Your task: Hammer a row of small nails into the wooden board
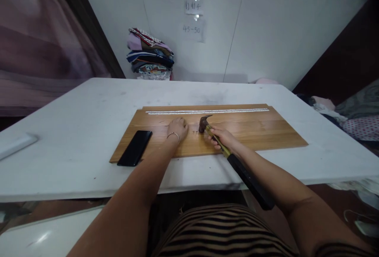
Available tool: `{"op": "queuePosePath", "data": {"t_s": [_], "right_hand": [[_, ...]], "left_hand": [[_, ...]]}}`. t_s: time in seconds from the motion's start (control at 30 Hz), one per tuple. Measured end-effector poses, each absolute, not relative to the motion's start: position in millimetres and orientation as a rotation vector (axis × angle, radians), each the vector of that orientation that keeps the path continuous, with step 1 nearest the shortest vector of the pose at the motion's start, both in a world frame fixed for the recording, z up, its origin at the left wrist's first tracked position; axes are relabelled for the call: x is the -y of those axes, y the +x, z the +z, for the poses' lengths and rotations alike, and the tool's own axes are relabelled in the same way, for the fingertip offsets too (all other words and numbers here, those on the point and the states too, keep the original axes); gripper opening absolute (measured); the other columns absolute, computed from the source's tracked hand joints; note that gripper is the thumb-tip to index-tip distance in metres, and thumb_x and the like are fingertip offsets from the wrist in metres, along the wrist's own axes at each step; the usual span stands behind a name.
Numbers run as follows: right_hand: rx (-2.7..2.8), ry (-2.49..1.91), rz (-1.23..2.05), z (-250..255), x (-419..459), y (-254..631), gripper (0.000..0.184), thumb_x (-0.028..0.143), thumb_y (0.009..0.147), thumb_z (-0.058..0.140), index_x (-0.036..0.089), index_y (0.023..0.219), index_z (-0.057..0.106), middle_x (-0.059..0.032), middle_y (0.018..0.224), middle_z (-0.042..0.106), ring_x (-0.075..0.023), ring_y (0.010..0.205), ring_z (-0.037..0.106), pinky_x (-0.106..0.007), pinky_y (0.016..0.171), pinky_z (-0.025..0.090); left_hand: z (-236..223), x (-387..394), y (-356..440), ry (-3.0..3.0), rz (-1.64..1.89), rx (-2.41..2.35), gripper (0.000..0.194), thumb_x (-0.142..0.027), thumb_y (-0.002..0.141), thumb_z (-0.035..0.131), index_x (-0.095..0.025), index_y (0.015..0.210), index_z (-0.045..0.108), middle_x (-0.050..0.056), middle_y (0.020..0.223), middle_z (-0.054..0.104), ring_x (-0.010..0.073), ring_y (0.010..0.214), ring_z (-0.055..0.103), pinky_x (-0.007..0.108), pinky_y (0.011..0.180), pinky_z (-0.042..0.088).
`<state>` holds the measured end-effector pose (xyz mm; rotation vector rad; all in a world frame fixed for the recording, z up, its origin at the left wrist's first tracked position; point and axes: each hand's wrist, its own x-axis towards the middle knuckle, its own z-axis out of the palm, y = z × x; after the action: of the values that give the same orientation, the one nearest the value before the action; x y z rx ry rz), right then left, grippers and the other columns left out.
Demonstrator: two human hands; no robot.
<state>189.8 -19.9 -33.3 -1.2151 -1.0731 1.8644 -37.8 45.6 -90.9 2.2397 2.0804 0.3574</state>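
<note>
My right hand (223, 137) grips a claw hammer (247, 180) high on its yellow handle, close under the head. The rusty head (203, 124) is at the middle of a brown wooden board (251, 128), its claw pointing right; whether it touches the wood I cannot tell. The black grip slants back toward my body. Just left of the head, a few tiny dark bits, perhaps nails (195, 132), show on the board. My left hand (178, 128), with a bracelet at its wrist, rests on the board beside them. Its fingers are bent and mostly hidden from this angle.
A black phone (135, 148) lies over the board's left front corner. Two white marked strips (207, 111) run along its far edge. The board lies on a white table (74, 130). Folded cloths (151, 53) are stacked against the wall, and a white object (16, 145) sits far left.
</note>
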Motion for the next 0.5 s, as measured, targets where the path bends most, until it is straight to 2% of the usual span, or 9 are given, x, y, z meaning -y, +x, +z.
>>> {"op": "queuePosePath", "data": {"t_s": [0.5], "right_hand": [[1.071,-1.219,1.864,-34.9,21.0,189.3,0.03,0.034,0.086,0.067,0.025,0.113,0.058,0.0059,0.069,0.055,-0.0087,0.044,0.04,-0.016,0.037,0.027]], "left_hand": [[-90.5,-43.7,-36.9,2.226,0.399,-2.074,0.022,-0.027,0.1,0.053,-0.02,0.103,0.074,0.015,0.119,0.077,0.0298,0.12,0.068,0.042,0.108,0.051]]}}
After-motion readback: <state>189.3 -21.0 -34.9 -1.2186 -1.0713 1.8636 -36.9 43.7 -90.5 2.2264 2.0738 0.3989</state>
